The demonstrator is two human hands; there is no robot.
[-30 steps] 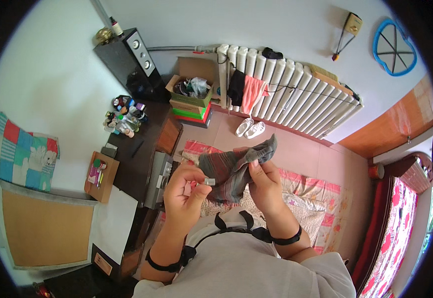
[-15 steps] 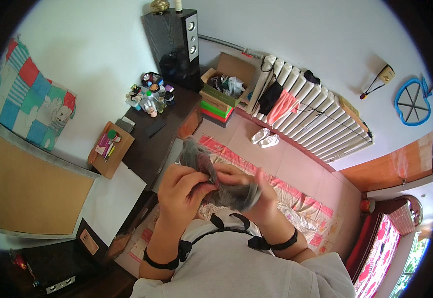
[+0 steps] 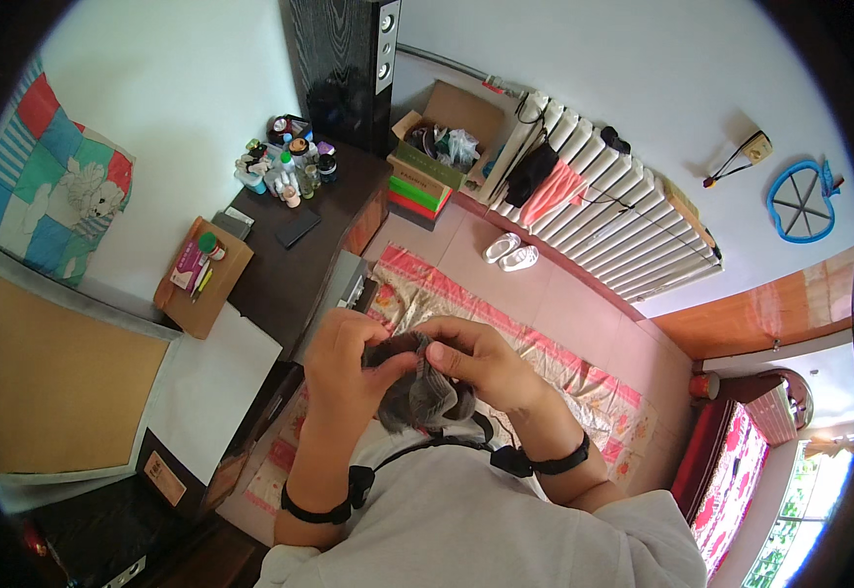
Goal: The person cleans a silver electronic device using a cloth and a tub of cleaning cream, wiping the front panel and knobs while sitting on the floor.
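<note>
In front of my chest, both hands hold a dark grey sock (image 3: 423, 396) with a ribbed, bunched edge. My left hand (image 3: 347, 363) pinches its upper edge from the left, thumb pointing inward. On the other side my right hand (image 3: 481, 363) has its thumb pressed on the edge, with the fingers curled behind it. The hands are a short way apart, and the lower part of the fabric hangs in loose folds between my wrists. Part of the sock is hidden by my fingers.
On the left is a dark desk (image 3: 280, 279) with a cardboard box (image 3: 213, 304), a phone (image 3: 297, 229) and several bottles (image 3: 295, 176). A patterned cloth (image 3: 545, 363) covers the floor below. White shoes (image 3: 510, 252) stand by a radiator (image 3: 623, 216) with garments on it.
The sock came down closer to my chest and hangs lower. My right hand turned from a blurred, flatter pose into a thumb pinch on the edge. The view shifted slightly.
</note>
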